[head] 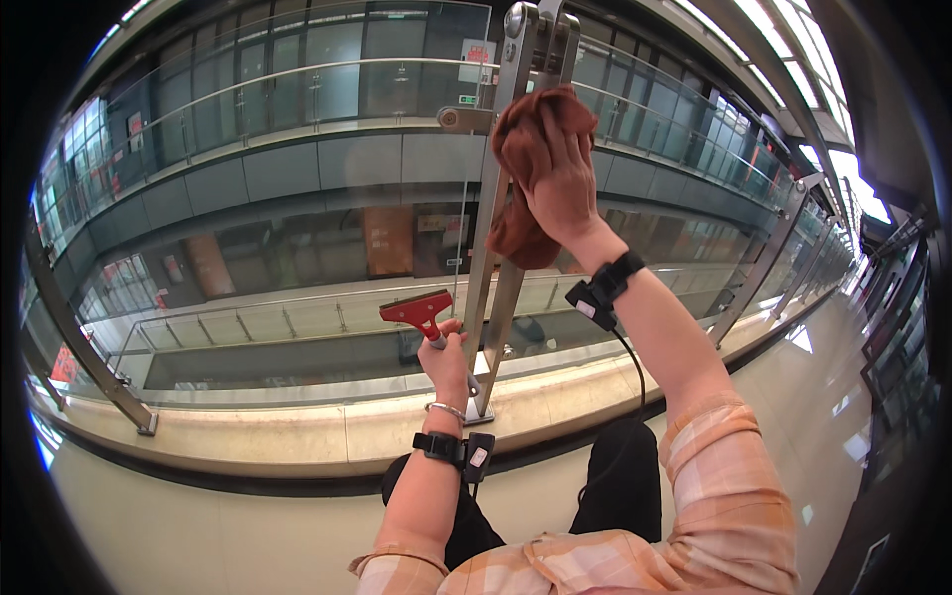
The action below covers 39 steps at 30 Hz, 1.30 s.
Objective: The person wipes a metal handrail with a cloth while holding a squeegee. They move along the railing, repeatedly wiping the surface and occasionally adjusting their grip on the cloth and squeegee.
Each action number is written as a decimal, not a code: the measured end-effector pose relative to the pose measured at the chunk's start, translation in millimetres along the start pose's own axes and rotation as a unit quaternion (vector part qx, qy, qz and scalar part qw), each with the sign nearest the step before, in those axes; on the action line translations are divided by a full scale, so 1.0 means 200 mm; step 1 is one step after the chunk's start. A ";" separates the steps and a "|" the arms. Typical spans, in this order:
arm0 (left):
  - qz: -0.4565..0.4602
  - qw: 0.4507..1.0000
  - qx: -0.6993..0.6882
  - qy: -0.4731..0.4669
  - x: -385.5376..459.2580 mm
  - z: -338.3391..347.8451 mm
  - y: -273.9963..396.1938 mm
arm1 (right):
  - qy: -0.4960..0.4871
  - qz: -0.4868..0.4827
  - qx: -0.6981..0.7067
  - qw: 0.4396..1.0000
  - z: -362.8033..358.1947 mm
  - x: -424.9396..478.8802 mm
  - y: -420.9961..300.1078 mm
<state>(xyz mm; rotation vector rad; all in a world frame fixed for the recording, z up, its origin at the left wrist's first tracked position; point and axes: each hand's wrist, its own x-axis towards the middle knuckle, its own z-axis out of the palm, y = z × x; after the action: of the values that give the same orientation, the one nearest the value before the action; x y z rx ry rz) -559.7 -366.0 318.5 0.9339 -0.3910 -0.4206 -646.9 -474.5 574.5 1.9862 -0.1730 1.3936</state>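
Note:
My right hand [561,182] presses a crumpled reddish-brown cloth [524,238] against the upper part of a stainless-steel railing post [483,297]. Part of the cloth hangs below the palm. Lower and to the left, my left hand [446,364] is closed around the grey handle of a scraper with a red head [419,311]; its wide edge points up and away from me. The scraper is in front of a glass railing panel [297,223], left of the post. Whether it touches the glass I cannot tell.
A pale stone ledge [275,439] runs along the base of the railing, with a dark strip below it. Another steel post [97,357] stands at the left, and more posts [766,260] recede at the right. A glass clamp [465,119] projects from the near post. Glossy floor [245,528] lies below.

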 end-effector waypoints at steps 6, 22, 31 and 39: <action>-0.005 1.000 0.014 0.006 -0.01 0.01 0.00 | -0.149 -0.112 0.025 0.982 -0.07 -0.57 -0.10; -0.004 0.994 0.025 0.108 0.03 -0.02 0.05 | -0.189 -0.216 -0.086 0.954 0.32 -0.46 -0.31; 0.028 0.985 0.026 0.167 0.05 -0.02 0.05 | -0.352 -0.236 0.149 0.893 0.11 -1.12 -0.66; 0.041 0.983 0.051 0.174 0.05 -0.05 0.11 | -0.124 -0.123 0.104 0.979 0.11 -0.41 -0.36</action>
<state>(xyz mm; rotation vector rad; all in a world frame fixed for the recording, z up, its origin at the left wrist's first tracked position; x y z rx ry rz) -541.4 -352.6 333.3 1.0643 -0.1316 -0.1576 -629.5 -456.5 466.5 2.2655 0.1096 1.0401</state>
